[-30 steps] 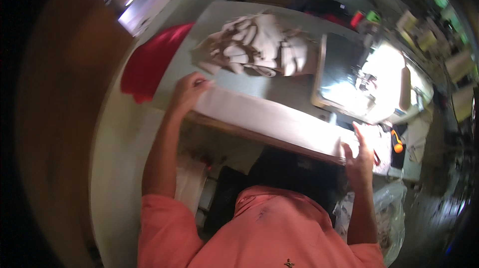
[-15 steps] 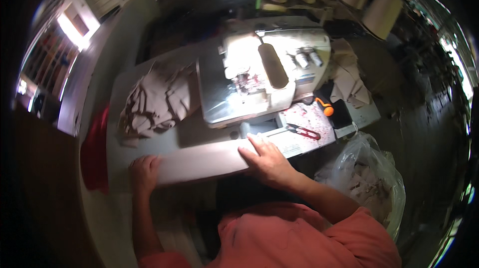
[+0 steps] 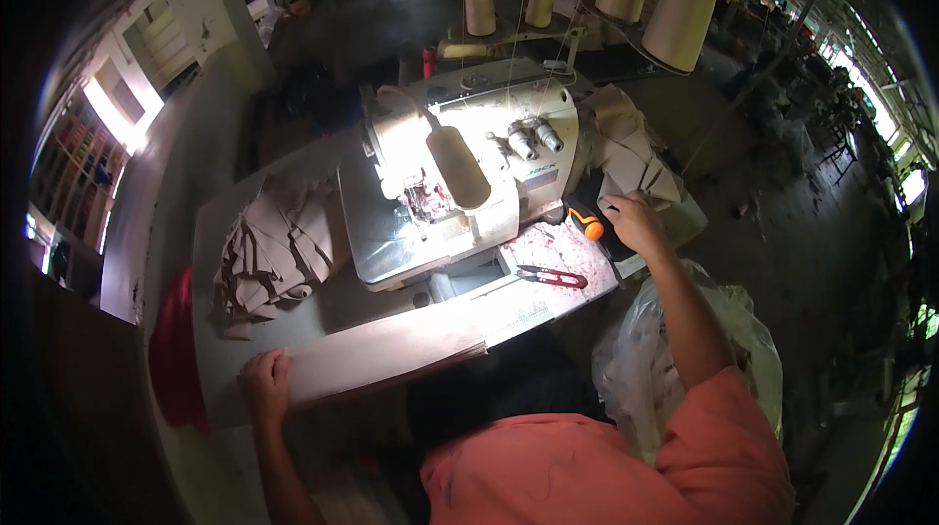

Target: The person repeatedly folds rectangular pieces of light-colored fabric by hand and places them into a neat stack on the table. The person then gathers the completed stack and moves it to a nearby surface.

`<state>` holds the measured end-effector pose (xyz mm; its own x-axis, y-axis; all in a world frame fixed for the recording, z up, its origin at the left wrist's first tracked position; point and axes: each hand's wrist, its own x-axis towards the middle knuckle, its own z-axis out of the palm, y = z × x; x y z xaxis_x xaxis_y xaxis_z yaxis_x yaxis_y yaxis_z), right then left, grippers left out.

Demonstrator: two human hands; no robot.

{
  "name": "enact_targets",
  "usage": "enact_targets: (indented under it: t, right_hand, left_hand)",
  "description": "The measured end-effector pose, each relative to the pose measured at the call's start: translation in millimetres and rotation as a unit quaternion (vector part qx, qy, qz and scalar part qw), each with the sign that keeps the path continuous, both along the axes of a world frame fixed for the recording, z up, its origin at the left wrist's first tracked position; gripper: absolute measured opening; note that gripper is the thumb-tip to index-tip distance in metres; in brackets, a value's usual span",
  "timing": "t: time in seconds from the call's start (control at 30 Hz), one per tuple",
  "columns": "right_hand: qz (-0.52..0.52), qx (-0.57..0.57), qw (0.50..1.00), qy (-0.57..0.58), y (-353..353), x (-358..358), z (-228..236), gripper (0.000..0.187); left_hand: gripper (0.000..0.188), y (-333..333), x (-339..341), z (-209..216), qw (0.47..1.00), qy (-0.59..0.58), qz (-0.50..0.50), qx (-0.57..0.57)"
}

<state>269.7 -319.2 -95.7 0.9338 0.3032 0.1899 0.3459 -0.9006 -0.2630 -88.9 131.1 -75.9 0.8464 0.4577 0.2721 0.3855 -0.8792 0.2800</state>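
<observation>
I sit at a white sewing machine [image 3: 460, 168] on a grey table [image 3: 323, 305]. My left hand [image 3: 264, 380] rests flat on the left end of a long folded beige fabric strip [image 3: 391, 354] lying along the table's front edge. My right hand [image 3: 634, 222] reaches far right and touches a stack of beige fabric pieces [image 3: 626, 153] beside the machine. Whether its fingers grip a piece I cannot tell.
A pile of cut beige pieces [image 3: 269, 251] lies left of the machine. Red-handled snips [image 3: 553, 277] and an orange-tipped tool [image 3: 587, 225] lie on the table's right part. Thread cones [image 3: 675, 17] stand behind. A clear plastic bag [image 3: 675, 349] hangs at my right; red cloth [image 3: 176, 359] at the left.
My right hand has left the fabric strip and moved right to the stack beside the machine. The view has swung, bringing the machine to the centre. My left hand stays on the strip.
</observation>
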Motion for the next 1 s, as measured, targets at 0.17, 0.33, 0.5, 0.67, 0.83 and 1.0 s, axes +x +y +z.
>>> enact_targets:
  t: [0.17,0.33,0.5,0.67,0.83,1.0]
  right_hand:
    - [-0.023,-0.052,0.998,0.014,-16.5,50.6,-19.0,0.029]
    - [-0.115,-0.121,0.984,0.065,-23.1,71.5,-6.7,0.03]
    - [-0.102,-0.155,0.976,0.112,10.7,40.2,20.5,0.044]
    - [-0.11,-0.125,0.98,0.112,28.5,14.9,12.7,0.065]
    - [-0.104,-0.099,0.986,0.086,24.5,16.4,1.1,0.065]
    - [-0.084,-0.096,0.986,0.109,21.0,5.1,14.3,0.069]
  left_hand:
    - [0.019,0.7,2.2,-1.3,1.0,-0.001,-0.005,0.004]
    - [0.019,-2.2,3.2,-1.0,1.0,-0.013,-0.005,-0.003]
    - [0.017,-1.8,-2.9,-0.7,1.0,-0.019,-0.005,0.003]
    - [0.017,-2.1,1.0,-1.6,0.999,-0.029,-0.017,0.009]
    - [0.018,-1.9,2.1,-2.1,0.999,-0.038,-0.012,0.002]
    - [0.019,-1.2,-0.7,-3.4,0.999,-0.042,0.003,-0.01]
